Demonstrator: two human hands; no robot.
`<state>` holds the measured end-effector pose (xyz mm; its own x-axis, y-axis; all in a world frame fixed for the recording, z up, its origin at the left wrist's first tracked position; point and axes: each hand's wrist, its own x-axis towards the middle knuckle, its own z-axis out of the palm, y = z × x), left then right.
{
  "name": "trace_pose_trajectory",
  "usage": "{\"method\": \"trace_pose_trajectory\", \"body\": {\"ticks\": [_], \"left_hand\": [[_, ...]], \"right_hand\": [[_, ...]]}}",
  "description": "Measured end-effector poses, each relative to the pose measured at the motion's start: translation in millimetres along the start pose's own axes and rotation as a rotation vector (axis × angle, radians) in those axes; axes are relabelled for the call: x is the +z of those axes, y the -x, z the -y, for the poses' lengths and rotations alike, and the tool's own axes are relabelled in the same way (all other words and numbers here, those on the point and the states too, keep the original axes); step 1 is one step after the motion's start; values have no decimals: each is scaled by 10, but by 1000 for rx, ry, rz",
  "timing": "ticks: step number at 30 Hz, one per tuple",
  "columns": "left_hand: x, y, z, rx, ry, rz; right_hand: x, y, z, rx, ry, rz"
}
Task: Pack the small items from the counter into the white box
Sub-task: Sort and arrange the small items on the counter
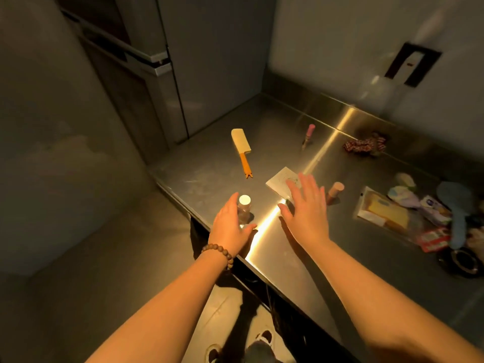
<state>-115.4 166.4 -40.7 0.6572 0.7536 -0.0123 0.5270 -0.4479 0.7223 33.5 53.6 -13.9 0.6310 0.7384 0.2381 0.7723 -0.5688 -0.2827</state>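
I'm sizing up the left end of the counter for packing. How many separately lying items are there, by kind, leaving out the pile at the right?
Jar with white cap, at the left hand: 1
Comb with orange handle: 1
Pink-capped tubes: 2
White card, under the right hand: 1
Patterned scrunchie: 1
Total: 6

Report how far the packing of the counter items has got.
Done: nothing visibly; no white box is in view. In hand: the left hand curls round the small white-capped bottle; the right hand hovers open over the white card. Left: the comb, pink stick, tan-capped tube, scrunchie and the packet pile.
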Motion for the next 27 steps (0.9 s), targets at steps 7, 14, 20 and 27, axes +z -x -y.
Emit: {"method": "trace_pose_trajectory", "body": {"ticks": [7, 14, 20, 27], "left_hand": [[162, -439, -226, 106, 0, 22], [545, -1087, -924, 232, 9, 59], [921, -1475, -1617, 360, 80, 108], [1608, -1978, -2586, 473, 183, 291]], "right_hand": [[-50, -227, -712, 280, -23, -55], [102, -367, -1088, 428, -304, 42], [-256, -637, -1473, 539, -419, -89], [-840, -905, -2516, 592, -445, -378]]}}
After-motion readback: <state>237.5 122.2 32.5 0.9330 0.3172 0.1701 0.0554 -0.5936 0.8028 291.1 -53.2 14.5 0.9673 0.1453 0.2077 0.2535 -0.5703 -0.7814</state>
